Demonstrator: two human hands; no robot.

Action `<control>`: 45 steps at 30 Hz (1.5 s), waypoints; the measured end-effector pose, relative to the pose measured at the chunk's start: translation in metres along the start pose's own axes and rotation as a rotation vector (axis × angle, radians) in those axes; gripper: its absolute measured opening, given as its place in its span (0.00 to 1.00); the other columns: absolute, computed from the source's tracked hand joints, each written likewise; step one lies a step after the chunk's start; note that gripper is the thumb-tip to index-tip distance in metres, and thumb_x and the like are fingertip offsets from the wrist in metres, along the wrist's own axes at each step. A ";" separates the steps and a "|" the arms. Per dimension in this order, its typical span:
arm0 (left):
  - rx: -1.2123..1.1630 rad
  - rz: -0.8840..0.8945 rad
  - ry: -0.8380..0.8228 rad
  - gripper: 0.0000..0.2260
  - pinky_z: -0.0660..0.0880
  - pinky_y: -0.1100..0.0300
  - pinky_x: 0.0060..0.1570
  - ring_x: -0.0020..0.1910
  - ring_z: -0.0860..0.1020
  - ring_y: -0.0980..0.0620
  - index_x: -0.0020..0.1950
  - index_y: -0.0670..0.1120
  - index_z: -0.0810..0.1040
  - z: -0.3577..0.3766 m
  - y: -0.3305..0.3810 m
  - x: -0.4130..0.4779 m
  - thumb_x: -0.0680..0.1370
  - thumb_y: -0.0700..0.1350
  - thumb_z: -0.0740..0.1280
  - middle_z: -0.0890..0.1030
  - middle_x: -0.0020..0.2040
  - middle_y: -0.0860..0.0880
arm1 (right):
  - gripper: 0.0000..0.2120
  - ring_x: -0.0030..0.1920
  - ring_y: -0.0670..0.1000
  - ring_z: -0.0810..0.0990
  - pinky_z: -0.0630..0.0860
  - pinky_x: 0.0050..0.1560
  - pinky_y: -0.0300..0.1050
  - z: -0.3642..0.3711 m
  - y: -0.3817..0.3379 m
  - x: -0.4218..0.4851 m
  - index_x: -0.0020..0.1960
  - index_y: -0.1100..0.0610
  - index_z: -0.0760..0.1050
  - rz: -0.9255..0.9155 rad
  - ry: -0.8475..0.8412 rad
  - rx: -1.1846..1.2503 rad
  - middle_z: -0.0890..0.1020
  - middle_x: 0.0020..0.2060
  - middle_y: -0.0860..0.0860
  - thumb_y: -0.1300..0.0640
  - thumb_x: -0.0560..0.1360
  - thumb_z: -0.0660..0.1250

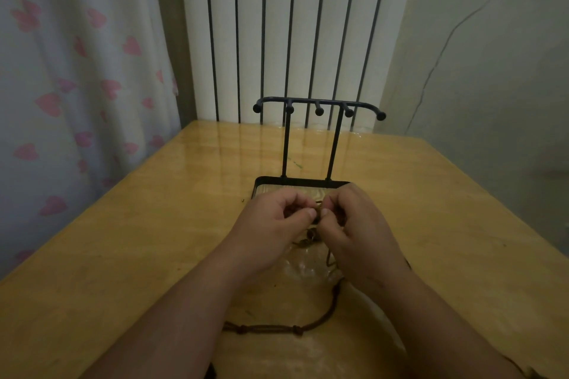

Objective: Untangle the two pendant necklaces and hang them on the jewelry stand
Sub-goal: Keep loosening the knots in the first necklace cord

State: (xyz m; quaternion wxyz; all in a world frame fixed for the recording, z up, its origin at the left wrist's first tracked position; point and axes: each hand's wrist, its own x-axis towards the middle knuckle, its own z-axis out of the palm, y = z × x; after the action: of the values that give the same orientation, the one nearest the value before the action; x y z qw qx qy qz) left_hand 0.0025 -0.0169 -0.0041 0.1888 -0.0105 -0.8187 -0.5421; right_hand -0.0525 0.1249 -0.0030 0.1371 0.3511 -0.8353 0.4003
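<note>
Two bare hands are seen close together in the head view, just in front of the jewelry stand's tray [261, 186]. The left hand [271, 224] and the right hand [357, 231] are both curled, with thumb and fingertips [311, 213] pinched on a small tangle of dark necklace cord [311, 235] held between them, slightly above the table. What exactly is pinched is partly hidden by the fingers, and the two necklaces cannot be told apart at the knot; no pendant can be made out clearly. From the tangle a brown cord is trailed down between the forearms and laid in a loop on the wooden table [123, 255], where a knotted, beaded stretch [268, 328] is seen near the left forearm. The black jewelry stand [318, 103] is placed upright just beyond the hands, its two posts rising from the tray to a crossbar with five knobbed pegs, all bare. A white ribbed radiator [277, 24] is seen behind the table, and a curtain [77, 71] printed with pink hearts is hung at the left.
</note>
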 end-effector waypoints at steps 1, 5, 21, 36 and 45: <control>-0.025 -0.002 0.002 0.09 0.78 0.60 0.43 0.41 0.80 0.58 0.44 0.56 0.82 0.000 0.001 0.000 0.78 0.42 0.67 0.82 0.40 0.54 | 0.05 0.39 0.43 0.68 0.63 0.36 0.37 0.001 -0.001 0.000 0.38 0.46 0.66 0.010 0.019 0.024 0.70 0.38 0.43 0.52 0.72 0.60; -0.148 -0.034 0.013 0.07 0.74 0.66 0.39 0.37 0.78 0.62 0.45 0.50 0.83 0.001 0.006 0.000 0.78 0.41 0.67 0.82 0.37 0.55 | 0.05 0.36 0.43 0.68 0.64 0.34 0.36 0.002 -0.004 -0.002 0.39 0.51 0.70 0.073 0.076 0.187 0.72 0.37 0.47 0.55 0.74 0.61; -0.046 -0.057 0.089 0.06 0.73 0.70 0.36 0.39 0.80 0.63 0.44 0.54 0.83 0.002 0.008 -0.002 0.78 0.45 0.69 0.83 0.38 0.58 | 0.11 0.41 0.41 0.73 0.72 0.40 0.39 -0.002 0.004 0.003 0.42 0.49 0.78 -0.082 0.170 -0.054 0.73 0.39 0.38 0.45 0.70 0.60; -0.041 -0.103 0.083 0.09 0.73 0.64 0.36 0.34 0.77 0.62 0.36 0.53 0.83 0.001 0.007 0.003 0.75 0.42 0.70 0.81 0.33 0.57 | 0.06 0.37 0.44 0.65 0.65 0.39 0.39 0.005 0.007 0.004 0.37 0.50 0.70 -0.158 0.144 -0.291 0.69 0.35 0.42 0.49 0.69 0.57; -0.143 -0.161 0.163 0.12 0.69 0.57 0.36 0.31 0.72 0.56 0.33 0.53 0.82 -0.001 0.002 0.004 0.75 0.43 0.68 0.75 0.27 0.56 | 0.05 0.39 0.41 0.70 0.67 0.36 0.31 -0.005 0.000 0.003 0.39 0.46 0.67 0.005 0.221 0.056 0.71 0.38 0.43 0.54 0.71 0.59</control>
State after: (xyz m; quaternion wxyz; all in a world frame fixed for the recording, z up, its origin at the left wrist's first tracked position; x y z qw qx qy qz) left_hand -0.0010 -0.0177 -0.0009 0.2092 0.0859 -0.7583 -0.6114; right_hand -0.0543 0.1270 0.0015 0.2175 0.3065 -0.8045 0.4599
